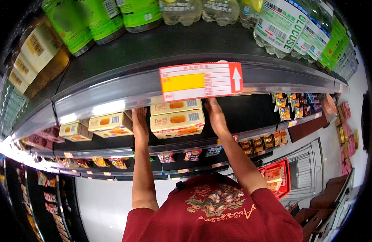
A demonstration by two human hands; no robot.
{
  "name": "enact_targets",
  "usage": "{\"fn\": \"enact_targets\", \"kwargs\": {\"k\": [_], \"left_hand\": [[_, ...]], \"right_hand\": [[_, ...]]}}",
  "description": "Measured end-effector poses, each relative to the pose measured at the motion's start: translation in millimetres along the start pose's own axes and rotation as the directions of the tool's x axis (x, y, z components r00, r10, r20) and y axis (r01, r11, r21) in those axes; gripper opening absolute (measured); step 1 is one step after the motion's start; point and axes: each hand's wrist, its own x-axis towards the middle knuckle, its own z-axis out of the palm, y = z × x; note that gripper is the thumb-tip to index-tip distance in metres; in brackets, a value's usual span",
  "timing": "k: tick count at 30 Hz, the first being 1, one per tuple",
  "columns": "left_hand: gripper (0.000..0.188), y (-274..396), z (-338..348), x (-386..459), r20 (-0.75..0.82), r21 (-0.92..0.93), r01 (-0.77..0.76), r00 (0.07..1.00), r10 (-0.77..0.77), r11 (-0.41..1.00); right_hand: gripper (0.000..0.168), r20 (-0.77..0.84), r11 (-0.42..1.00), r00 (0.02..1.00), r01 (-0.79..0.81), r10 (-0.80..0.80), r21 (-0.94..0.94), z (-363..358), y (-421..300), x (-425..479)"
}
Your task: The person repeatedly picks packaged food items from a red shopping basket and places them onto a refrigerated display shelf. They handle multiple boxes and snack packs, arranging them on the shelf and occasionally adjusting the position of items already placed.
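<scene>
Two cream-coloured Franzzi biscuit boxes [177, 124] are stacked on a dark shelf, with my hands on either side. My left hand [140, 122] reaches flat between that stack and another cream box [110, 124] to its left. To the right of the stack, my right hand [216, 116] stretches inward with its palm towards the boxes. Both hands look close to the box sides; whether they touch is not clear. The upper shelf edge hides the fingertips and the back of the stack. Neither hand visibly holds anything.
An upper shelf [161, 44] with drink bottles [279, 30] juts out above my hands. A price card [201, 81] hangs from its edge. Small snack packs [284, 106] sit further right. Behind my right arm stands a shopping cart [305, 169] with a red basket [285, 175] holding boxes.
</scene>
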Motion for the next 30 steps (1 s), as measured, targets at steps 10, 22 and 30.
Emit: {"fn": "enact_targets", "kwargs": {"k": [10, 22, 30], "left_hand": [[0.064, -29, 24, 5, -0.018, -0.069, 0.318, 0.947, -0.32, 0.946], [0.061, -44, 17, 7, 0.041, 0.156, 0.264, 0.961, -0.273, 0.952], [0.053, -70, -4, 12, 0.025, 0.405, 0.169, 0.98, -0.196, 0.898]], "right_hand": [[0.066, -0.07, 0.953, 0.978, -0.173, 0.196, 0.248, 35, -3, 8], [0.082, -0.102, 0.967, 0.977, -0.162, 0.185, 0.197, 27, 13, 14], [0.068, -0.091, 0.99, 0.99, -0.095, 0.105, 0.109, 13, 32, 22]]}}
